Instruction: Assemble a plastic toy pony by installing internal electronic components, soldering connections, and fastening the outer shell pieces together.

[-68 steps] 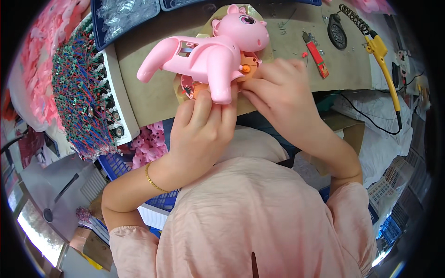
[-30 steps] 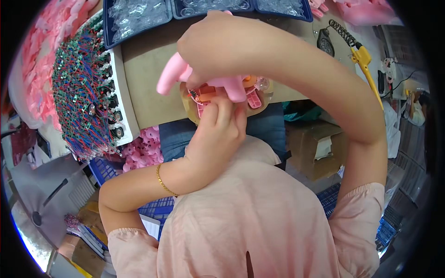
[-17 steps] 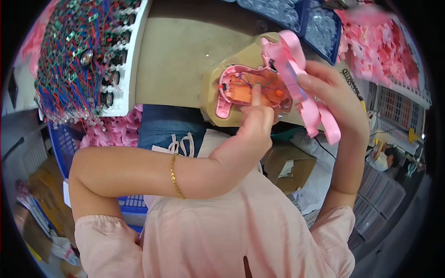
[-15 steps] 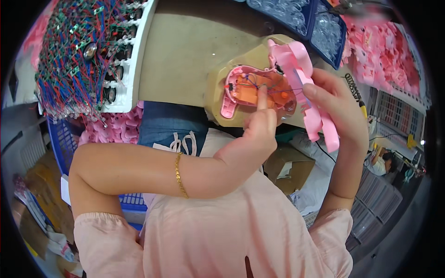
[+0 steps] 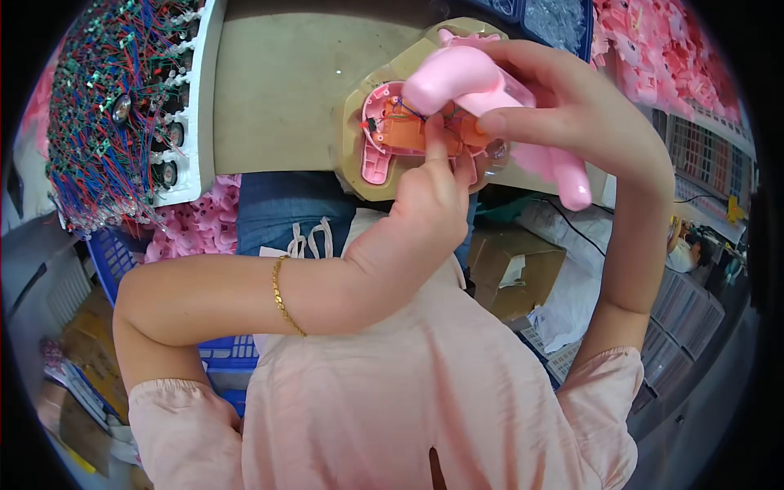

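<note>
A pink plastic toy shell half (image 5: 375, 167) lies in a tan fixture (image 5: 349, 147) on the table, an orange housing (image 5: 398, 135) and thin coloured wires inside it. My left hand (image 5: 426, 200) reaches in from the near side. Its index finger is stretched out and touches the wires over the orange housing; the other fingers are bent and hold nothing visible. My right hand (image 5: 572, 110) grips the matching pink shell half (image 5: 457, 75), tilted with its smooth outside up, above the right part of the fixture. That half hides part of the lower shell.
To the left, a white foam tray (image 5: 206, 98) carries a heap of wired parts. Blue bins (image 5: 559, 24) of clear plastic pieces stand at the back right, beside piled pink parts (image 5: 645, 57). An open cardboard box (image 5: 523, 278) sits below the table on the right.
My right hand has brought the upper shell half leftward and turned it over the lower one, hiding more of it. My left index finger stays on the wires. The whole view has shifted slightly.
</note>
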A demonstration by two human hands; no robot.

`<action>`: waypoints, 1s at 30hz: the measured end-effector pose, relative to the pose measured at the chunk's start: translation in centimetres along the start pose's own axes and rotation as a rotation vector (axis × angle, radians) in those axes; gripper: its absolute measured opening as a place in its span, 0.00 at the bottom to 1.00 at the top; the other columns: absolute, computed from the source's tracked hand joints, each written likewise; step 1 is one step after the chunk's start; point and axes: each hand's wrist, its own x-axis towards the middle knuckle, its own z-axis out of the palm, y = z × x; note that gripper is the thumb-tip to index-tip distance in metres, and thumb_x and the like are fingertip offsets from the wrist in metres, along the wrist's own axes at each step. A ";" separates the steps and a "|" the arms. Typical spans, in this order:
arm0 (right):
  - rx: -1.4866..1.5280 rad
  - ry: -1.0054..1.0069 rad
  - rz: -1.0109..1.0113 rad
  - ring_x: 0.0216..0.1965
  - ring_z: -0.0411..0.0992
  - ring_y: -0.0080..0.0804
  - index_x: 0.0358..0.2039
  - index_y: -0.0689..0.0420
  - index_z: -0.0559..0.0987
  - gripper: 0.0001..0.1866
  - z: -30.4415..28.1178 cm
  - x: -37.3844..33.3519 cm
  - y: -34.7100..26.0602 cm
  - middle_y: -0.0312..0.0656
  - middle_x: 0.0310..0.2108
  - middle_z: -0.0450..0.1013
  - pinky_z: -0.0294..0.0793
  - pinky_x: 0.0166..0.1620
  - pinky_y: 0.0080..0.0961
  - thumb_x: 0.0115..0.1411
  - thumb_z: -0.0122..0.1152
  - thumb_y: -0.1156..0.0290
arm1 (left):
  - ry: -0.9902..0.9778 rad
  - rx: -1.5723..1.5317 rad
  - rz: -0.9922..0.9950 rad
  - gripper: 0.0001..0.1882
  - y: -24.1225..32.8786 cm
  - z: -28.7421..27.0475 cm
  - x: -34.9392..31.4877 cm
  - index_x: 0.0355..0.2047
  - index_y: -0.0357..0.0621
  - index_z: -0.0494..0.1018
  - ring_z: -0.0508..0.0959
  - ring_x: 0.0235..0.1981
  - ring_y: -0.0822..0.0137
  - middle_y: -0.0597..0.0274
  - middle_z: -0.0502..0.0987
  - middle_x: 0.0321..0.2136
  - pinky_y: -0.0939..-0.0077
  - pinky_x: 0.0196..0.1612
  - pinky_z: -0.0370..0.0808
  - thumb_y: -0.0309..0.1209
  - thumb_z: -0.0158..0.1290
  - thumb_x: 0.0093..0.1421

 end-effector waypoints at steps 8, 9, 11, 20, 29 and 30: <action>-0.654 0.093 -0.345 0.47 0.65 0.41 0.44 0.60 0.72 0.26 2.5 1.9 -0.7 0.43 0.39 0.70 0.60 0.54 0.31 0.43 0.65 0.67 | -0.017 -0.021 -0.037 0.25 1.0 0.8 -0.8 0.50 0.47 0.69 0.64 0.26 0.71 0.57 0.73 0.38 0.81 0.26 0.63 0.30 0.49 0.47; -0.639 0.104 -0.344 0.50 0.62 0.45 0.45 0.59 0.72 0.28 2.8 1.8 -0.6 0.44 0.40 0.71 0.55 0.57 0.35 0.42 0.66 0.66 | 0.025 -0.083 -0.111 0.24 1.6 1.3 -1.0 0.49 0.48 0.69 0.64 0.26 0.71 0.59 0.72 0.35 0.80 0.28 0.65 0.30 0.49 0.47; -0.600 0.149 -0.391 0.50 0.62 0.45 0.45 0.59 0.72 0.28 3.4 1.3 0.3 0.44 0.40 0.71 0.56 0.57 0.35 0.41 0.67 0.65 | 0.117 -0.164 -0.204 0.23 1.3 1.7 -1.1 0.47 0.50 0.69 0.70 0.32 0.68 0.60 0.70 0.36 0.77 0.35 0.73 0.29 0.50 0.47; -0.616 0.220 -0.436 0.49 0.63 0.46 0.47 0.59 0.71 0.34 3.6 1.2 1.6 0.45 0.44 0.70 0.61 0.54 0.37 0.35 0.68 0.66 | 0.081 -0.981 -0.111 0.23 -1.5 3.0 -4.1 0.46 0.47 0.69 0.75 0.35 0.60 0.58 0.69 0.43 0.72 0.31 0.74 0.26 0.52 0.47; -0.641 0.230 -0.380 0.51 0.61 0.47 0.47 0.57 0.72 0.35 4.1 1.0 1.2 0.44 0.47 0.67 0.60 0.55 0.37 0.32 0.67 0.69 | 0.359 -1.046 -0.549 0.17 -3.7 5.0 -5.1 0.41 0.42 0.74 0.75 0.30 0.62 0.59 0.73 0.37 0.72 0.31 0.71 0.22 0.55 0.48; -0.647 0.227 -0.372 0.51 0.61 0.47 0.47 0.57 0.72 0.35 4.1 1.0 1.3 0.44 0.46 0.67 0.60 0.55 0.37 0.32 0.67 0.69 | 0.374 -0.987 -0.537 0.18 -3.5 5.3 -5.0 0.42 0.43 0.74 0.74 0.29 0.63 0.60 0.72 0.36 0.72 0.31 0.71 0.23 0.55 0.48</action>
